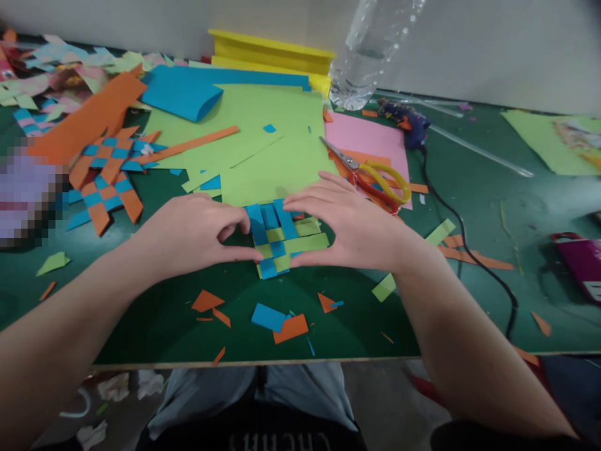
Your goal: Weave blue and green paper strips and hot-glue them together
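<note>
A small woven mat of blue and light-green paper strips point(277, 241) lies on the green table point(164, 326) in front of me. My left hand point(190, 232) rests on its left side, fingers curled and thumb stretched under toward the weave, pinching at its blue strips. My right hand point(345, 222) lies on the right side, fingers extended over the top of the strips and thumb pressed against the lower green strip. Both hands touch the weave, which stays flat on the table.
Orange-and-yellow scissors point(375, 178) lie on pink paper just beyond my right hand. A light-green sheet point(263, 131), blue sheet point(181, 94), yellow stack, an orange-and-blue weave point(106, 181), a plastic bottle point(370, 53), a glue gun point(408, 125) with black cord, and paper scraps surround me.
</note>
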A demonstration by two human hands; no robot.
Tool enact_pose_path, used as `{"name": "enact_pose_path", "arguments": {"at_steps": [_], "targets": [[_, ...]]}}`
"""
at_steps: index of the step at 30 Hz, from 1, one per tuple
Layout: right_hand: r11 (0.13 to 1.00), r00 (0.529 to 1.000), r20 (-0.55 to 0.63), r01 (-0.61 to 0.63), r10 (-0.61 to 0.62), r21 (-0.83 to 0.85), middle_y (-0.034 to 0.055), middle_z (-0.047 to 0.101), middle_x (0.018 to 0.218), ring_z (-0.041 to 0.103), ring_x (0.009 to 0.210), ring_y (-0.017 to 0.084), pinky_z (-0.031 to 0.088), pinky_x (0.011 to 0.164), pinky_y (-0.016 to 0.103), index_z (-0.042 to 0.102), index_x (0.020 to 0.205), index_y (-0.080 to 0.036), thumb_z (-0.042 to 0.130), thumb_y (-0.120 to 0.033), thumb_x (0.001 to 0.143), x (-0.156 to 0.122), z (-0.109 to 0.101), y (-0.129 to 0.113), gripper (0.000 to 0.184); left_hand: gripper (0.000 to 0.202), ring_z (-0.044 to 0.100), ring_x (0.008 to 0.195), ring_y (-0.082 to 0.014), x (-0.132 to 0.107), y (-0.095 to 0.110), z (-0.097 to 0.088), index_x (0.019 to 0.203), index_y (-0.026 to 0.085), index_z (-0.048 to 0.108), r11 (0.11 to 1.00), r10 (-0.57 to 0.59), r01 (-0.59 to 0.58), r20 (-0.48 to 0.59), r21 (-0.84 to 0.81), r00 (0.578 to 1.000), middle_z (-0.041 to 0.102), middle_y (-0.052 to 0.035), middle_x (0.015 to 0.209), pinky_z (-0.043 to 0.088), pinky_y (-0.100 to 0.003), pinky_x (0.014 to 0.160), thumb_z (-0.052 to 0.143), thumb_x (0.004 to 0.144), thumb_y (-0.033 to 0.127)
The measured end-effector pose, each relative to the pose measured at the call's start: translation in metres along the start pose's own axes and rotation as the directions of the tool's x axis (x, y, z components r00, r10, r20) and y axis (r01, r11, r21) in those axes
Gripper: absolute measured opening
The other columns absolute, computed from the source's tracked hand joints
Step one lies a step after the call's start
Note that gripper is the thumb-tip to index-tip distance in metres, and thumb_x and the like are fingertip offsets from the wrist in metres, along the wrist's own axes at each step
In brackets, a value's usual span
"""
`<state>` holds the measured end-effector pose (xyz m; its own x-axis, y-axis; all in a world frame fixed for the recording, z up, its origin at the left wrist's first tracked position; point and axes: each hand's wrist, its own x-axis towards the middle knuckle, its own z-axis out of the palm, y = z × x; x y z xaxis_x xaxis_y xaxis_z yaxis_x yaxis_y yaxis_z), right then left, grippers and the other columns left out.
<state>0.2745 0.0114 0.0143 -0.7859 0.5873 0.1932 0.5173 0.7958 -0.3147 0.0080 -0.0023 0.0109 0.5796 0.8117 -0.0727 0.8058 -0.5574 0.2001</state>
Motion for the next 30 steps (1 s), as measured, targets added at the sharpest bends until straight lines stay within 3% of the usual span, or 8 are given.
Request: {"name": "enact_pose_path", "arguments": {"at_steps": [2, 5, 9, 12, 16, 21, 30], "targets": [[1.000, 0.999, 0.038, -0.023, 0.023, -0.001, 0.0065, 0.074, 0.097, 0.065, 0.094, 0.024, 0.045, 0.095, 0.045, 0.071, 0.107, -0.017, 0.064, -0.056, 0.090, 0.0012, -0.0043, -0.0002, 0.042, 0.040, 0.056, 0.063, -0.0194, -0.0009, -0.0022, -0.0007, 0.077, 0.023, 0.069, 1.000, 0.021, -0.021, -0.028, 0.013, 0.999, 0.064, -0.0005, 0.063, 0.034, -0.030, 0.060, 0.059, 0.090, 0.060], [0.998, 0.989, 0.133, -0.061, 0.065, -0.032, 0.0017, 0.068, 0.075, 0.058, 0.072, 0.018, 0.042, 0.082, 0.040, 0.073, 0.088, -0.018, 0.056, -0.036, 0.096, 0.0030, -0.0066, -0.0003, 0.026, 0.037, 0.061, 0.069, -0.0208, -0.0022, -0.0055, 0.0006, 0.076, 0.025, 0.071, 0.997, 0.076, -0.076, -0.060, 0.013, 0.995, 0.072, -0.0016, 0.072, 0.036, -0.031, 0.064, 0.049, 0.096, 0.047], [0.994, 0.973, 0.206, -0.097, 0.105, -0.053, 0.0027, 0.067, 0.074, 0.054, 0.072, 0.017, 0.038, 0.079, 0.038, 0.072, 0.078, -0.018, 0.047, -0.025, 0.095, 0.0040, -0.0049, -0.0009, 0.031, 0.035, 0.064, 0.073, -0.0209, -0.0035, -0.0075, 0.0033, 0.080, 0.026, 0.075, 0.991, 0.130, -0.133, -0.076, -0.031, 0.989, 0.075, -0.0017, 0.078, 0.038, -0.032, 0.066, 0.047, 0.097, 0.039], [0.995, 0.969, 0.229, -0.089, 0.095, -0.036, 0.0026, 0.064, 0.072, 0.050, 0.071, 0.017, 0.036, 0.076, 0.036, 0.071, 0.076, -0.018, 0.045, -0.023, 0.093, 0.0042, -0.0045, -0.0017, 0.031, 0.030, 0.059, 0.067, -0.0201, -0.0042, -0.0072, 0.0030, 0.082, 0.026, 0.075, 0.987, 0.155, -0.157, -0.071, -0.021, 0.985, 0.071, -0.0006, 0.071, 0.036, -0.031, 0.064, 0.054, 0.096, 0.042], [0.996, 0.968, 0.233, -0.085, 0.089, -0.027, 0.0012, 0.058, 0.067, 0.044, 0.067, 0.015, 0.034, 0.074, 0.034, 0.064, 0.069, -0.019, 0.045, -0.020, 0.091, 0.0051, -0.0058, -0.0027, 0.028, 0.038, 0.049, 0.058, -0.0177, -0.0034, -0.0041, 0.0007, 0.068, 0.023, 0.064, 0.972, 0.233, -0.233, 0.002, -0.022, 0.973, 0.058, 0.0026, 0.057, 0.031, -0.030, 0.060, 0.071, 0.086, 0.055], [0.995, 0.957, 0.272, -0.092, 0.101, -0.046, -0.0006, 0.054, 0.065, 0.036, 0.063, 0.013, 0.033, 0.075, 0.034, 0.055, 0.064, -0.019, 0.047, -0.018, 0.087, 0.0067, -0.0053, -0.0038, 0.024, 0.042, 0.046, 0.059, -0.0160, -0.0019, -0.0014, 0.0012, 0.062, 0.021, 0.055, 0.929, 0.368, -0.367, 0.017, -0.053, 0.930, 0.055, 0.0047, 0.057, 0.031, -0.029, 0.062, 0.080, 0.081, 0.049], [0.997, 0.957, 0.281, -0.071, 0.077, -0.032, -0.0011, 0.053, 0.065, 0.036, 0.064, 0.013, 0.034, 0.080, 0.033, 0.053, 0.065, -0.019, 0.046, -0.018, 0.088, 0.0071, -0.0039, -0.0056, 0.024, 0.050, 0.049, 0.059, -0.0153, -0.0029, -0.0048, 0.0079, 0.069, 0.020, 0.056, 0.861, 0.507, -0.508, -0.131, 0.026, 0.852, 0.056, 0.0024, 0.060, 0.034, -0.029, 0.067, 0.046, 0.102, 0.056]]}}
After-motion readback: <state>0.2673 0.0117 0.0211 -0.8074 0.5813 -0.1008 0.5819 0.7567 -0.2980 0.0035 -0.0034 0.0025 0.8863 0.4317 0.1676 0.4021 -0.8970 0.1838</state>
